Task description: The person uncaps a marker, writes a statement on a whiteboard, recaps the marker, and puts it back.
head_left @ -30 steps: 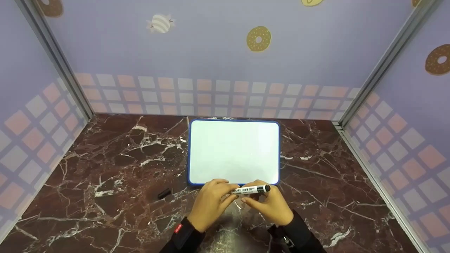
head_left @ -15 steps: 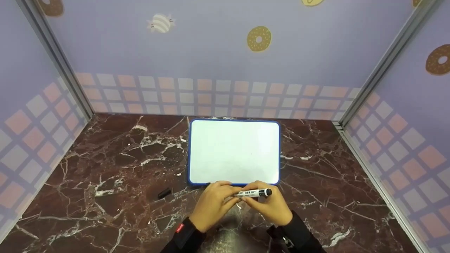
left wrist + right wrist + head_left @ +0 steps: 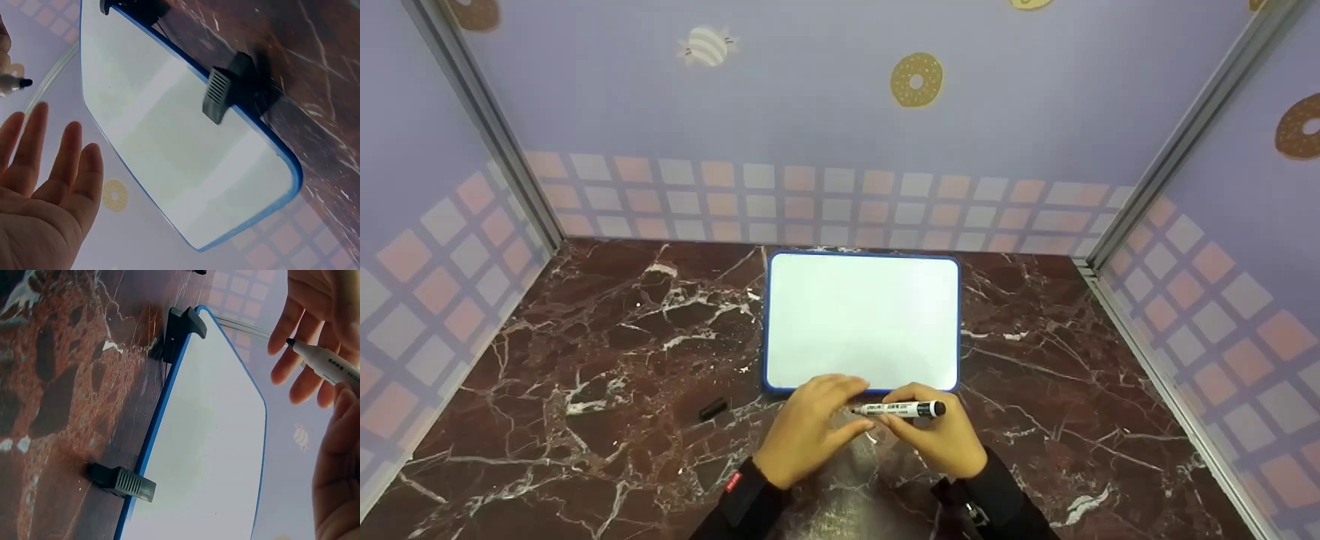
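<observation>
In the head view my right hand [image 3: 941, 439] pinches a white whiteboard marker [image 3: 896, 409] between thumb and fingers, its black end pointing right. The uncapped dark tip points left, toward my left hand [image 3: 810, 431]. That hand is spread beside the tip with nothing in its grasp. The left wrist view shows the open palm and straight fingers [image 3: 73, 154]. A black marker cap [image 3: 712, 409] lies on the table at left. Behind both hands stands a blue-framed whiteboard [image 3: 862, 322], its surface without writing.
Black clip feet [image 3: 132, 484] hold the whiteboard's lower edge on the dark red marbled table [image 3: 622, 450]. Purple patterned panels [image 3: 810, 112] with metal corner strips enclose the back and both sides.
My left hand has let go of the marker and its fingers have spread, baring the tip. My right hand keeps its hold on the marker, almost in place.
</observation>
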The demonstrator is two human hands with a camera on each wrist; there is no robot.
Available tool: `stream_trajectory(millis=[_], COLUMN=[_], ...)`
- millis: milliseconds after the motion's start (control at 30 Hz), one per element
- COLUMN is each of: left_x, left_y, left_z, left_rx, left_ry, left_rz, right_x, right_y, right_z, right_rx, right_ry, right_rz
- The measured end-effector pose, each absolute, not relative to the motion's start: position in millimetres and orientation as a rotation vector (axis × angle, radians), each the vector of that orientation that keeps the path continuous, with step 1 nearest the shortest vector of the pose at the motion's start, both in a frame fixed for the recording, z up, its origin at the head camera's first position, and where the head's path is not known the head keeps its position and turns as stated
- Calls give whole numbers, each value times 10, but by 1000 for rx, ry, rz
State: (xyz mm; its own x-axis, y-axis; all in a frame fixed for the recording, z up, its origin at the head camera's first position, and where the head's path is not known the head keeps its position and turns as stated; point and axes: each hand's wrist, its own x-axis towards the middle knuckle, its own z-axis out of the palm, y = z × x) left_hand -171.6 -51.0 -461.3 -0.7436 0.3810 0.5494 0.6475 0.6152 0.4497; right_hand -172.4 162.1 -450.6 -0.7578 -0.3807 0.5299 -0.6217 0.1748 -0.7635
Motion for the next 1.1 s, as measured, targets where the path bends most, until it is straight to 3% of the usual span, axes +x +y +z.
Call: stream_trajectory(millis=[433,767,1100], left_x=[-2150,-2413,-2522], left_y=[-1011,-1072,-1060], left_z=[-4594,-4764,-4803], left_rx=[-299,-16,85], left_ry=[-2406,-2483,-2602], left_rz=[-1208,-1359,-1377], right_x=[-1662,-1667,-1837], right_y=[1581,1593,1718], right_z=[-4359,-4380,-4649], right_rx=[903,917,929], right_ry=[-2273,-2248,-2232], right_rz=[1604,1643,1620])
